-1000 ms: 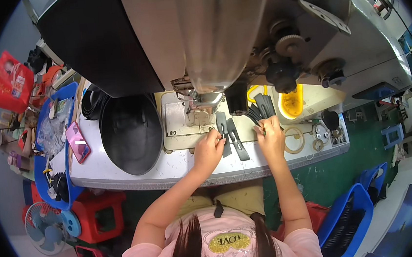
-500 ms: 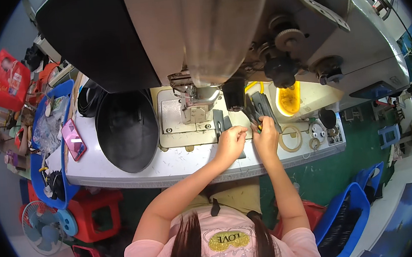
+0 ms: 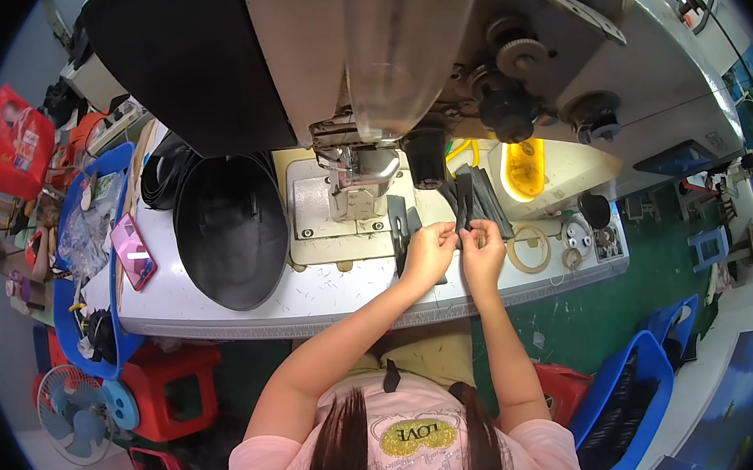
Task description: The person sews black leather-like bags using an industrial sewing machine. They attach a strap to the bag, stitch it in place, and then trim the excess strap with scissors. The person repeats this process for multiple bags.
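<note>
Near the front edge of the white tabletop (image 3: pixel 249 313), right of the grey sewing machine (image 3: pixel 363 182), the left hand (image 3: pixel 427 253) and right hand (image 3: pixel 483 257) both pinch a narrow black strap piece (image 3: pixel 463 205) in closed grips, holding it up between them, seemingly to align its ends

There was one grey industrial sewing machine (image 3: pixel 362 173), one black oval bin (image 3: pixel 228 230), two hands (image 3: pixel 427 253) (image 3: pixel 483 257), two red plastic stools (image 3: pixel 171 392) (image 3: pixel 160 469), one blue floor fan (image 3: pixel 74 414) and one pink flat card (image 3: pixel 134 262).

Sewing workshop; industrial sewing machine (image 3: pixel 354 85)
</note>
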Demonstrator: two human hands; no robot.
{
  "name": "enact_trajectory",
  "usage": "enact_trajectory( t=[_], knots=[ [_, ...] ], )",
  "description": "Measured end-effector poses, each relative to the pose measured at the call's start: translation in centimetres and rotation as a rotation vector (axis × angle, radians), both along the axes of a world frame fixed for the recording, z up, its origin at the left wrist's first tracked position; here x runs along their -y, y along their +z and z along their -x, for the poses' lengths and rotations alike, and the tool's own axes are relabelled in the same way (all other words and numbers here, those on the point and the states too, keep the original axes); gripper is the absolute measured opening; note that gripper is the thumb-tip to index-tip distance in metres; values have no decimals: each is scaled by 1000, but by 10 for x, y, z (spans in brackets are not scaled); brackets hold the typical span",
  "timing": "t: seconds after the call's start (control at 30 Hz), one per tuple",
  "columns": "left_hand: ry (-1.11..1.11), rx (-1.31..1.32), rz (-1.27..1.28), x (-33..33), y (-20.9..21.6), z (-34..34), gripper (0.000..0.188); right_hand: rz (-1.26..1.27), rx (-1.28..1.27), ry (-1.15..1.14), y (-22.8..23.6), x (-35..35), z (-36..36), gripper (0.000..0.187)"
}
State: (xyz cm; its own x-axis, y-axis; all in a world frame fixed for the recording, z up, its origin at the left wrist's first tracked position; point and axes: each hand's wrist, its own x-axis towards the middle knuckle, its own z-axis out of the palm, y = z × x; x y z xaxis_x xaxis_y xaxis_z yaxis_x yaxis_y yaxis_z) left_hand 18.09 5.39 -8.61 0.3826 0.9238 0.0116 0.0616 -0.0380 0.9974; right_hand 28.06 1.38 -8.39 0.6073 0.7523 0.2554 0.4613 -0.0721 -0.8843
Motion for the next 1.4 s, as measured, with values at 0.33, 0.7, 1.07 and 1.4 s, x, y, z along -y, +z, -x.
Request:
enact_trajectory(
  t=[0.33, 0.7, 1.07, 1.4],
  knots=[
    [7, -80, 73, -13, 14, -7, 16, 12, -242, 75, -6, 6, -6, 10],
    [107, -247, -147, -13, 7, -13, 5, -39, -52, 90, 7, 1, 5, 14],
    [-59, -97, -75, 9, 34, 72, 6, -23, 222, -21, 34, 25, -32, 14],
    [109, 207, 299, 10, 15, 105, 4, 257, -107, 251, 18, 5, 13, 12]
  ],
)
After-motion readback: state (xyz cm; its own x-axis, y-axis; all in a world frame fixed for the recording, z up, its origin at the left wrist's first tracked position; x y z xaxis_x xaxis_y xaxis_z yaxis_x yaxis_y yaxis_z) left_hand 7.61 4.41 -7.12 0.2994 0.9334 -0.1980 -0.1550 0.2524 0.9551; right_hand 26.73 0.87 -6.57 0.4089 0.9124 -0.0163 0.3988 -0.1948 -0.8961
